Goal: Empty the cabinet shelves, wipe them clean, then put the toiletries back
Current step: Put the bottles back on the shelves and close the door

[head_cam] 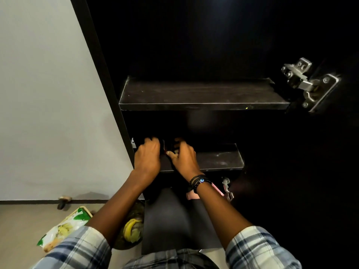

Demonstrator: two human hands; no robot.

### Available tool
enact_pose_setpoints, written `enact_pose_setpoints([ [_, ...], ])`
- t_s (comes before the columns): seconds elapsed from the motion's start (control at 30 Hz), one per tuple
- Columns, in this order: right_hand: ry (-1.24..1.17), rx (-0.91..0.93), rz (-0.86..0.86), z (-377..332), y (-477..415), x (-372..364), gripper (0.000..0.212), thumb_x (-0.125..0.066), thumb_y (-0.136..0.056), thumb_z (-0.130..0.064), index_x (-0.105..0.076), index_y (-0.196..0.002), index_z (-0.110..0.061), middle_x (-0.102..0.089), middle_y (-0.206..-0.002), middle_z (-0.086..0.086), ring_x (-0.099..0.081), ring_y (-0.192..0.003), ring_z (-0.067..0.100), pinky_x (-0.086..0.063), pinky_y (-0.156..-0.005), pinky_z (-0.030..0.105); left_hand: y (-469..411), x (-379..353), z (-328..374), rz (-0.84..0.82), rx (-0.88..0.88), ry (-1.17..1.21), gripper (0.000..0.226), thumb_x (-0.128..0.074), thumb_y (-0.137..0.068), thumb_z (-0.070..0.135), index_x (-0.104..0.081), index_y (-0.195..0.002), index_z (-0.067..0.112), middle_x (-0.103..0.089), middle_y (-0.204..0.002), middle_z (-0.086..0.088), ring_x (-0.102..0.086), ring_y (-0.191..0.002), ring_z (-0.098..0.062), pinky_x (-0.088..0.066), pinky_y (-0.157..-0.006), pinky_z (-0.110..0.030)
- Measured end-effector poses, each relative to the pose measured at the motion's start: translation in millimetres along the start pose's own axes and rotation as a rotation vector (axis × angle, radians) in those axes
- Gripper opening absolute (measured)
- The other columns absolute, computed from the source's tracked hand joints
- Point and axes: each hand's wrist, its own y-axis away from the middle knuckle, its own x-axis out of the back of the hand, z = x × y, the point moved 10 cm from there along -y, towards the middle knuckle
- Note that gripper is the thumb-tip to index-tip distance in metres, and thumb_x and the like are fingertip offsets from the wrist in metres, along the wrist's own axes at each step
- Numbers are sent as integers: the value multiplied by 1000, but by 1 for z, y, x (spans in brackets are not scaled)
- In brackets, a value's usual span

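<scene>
A black cabinet stands open in front of me. Its upper shelf (204, 94) is bare and dusty. Both my hands reach onto the left end of the lower shelf (219, 158). My left hand (147, 156) and my right hand (183, 157) curl around small dark items (167, 145) between them; what these are is too dark to tell. The right part of the lower shelf shows pale dust marks. My right wrist wears dark bead bracelets.
A white wall is at the left. On the floor lie a green-and-white plastic bag (64, 228), a bin with a banana peel (132, 228) and a dark mat (174, 220). Metal hinges (308, 82) hold the open door at the right.
</scene>
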Motion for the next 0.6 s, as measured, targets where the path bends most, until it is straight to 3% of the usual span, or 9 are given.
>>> enact_pose_setpoints([
  [0.17,-85,6,63,9,22,13,49,-71,-83,-17,-48,-126,-11,-62,-111,6,-62,-94,19,-53,-86,32,22,8,9,64,-47,18,55,-66,-77,-3,-40,-125,7,-42,-124,-18,-62,-86,-42,-52,-65,-40],
  [0.33,-192,-38,139,30,61,31,50,-71,-84,-13,-48,-128,-14,-59,-112,1,-59,-99,11,-53,-87,21,45,-2,22,19,-106,67,79,-68,-73,-4,-27,-138,14,-32,-137,-15,-60,-97,-38,-57,-73,-41],
  [0.43,-258,-94,195,51,88,40,47,-69,-84,-9,-50,-127,-16,-59,-114,1,-59,-101,11,-52,-88,18,62,-16,36,-13,-175,81,71,-62,-74,-7,-33,-135,13,-33,-138,-15,-59,-98,-35,-56,-72,-41],
  [0.53,-225,-181,240,79,117,51,45,-68,-83,-5,-53,-125,-12,-59,-114,-1,-59,-100,13,-45,-83,6,79,-46,51,-108,-254,89,50,-55,-75,-6,-44,-120,12,-42,-119,-11,-58,-90,-34,-53,-67,-44],
  [0.6,-116,-234,245,102,134,56,44,-68,-81,-4,-54,-123,-10,-59,-117,-1,-58,-105,17,-42,-87,9,87,-76,58,-212,-291,82,41,-55,-78,-1,-47,-115,14,-44,-116,-9,-56,-92,-34,-49,-67,-44],
])
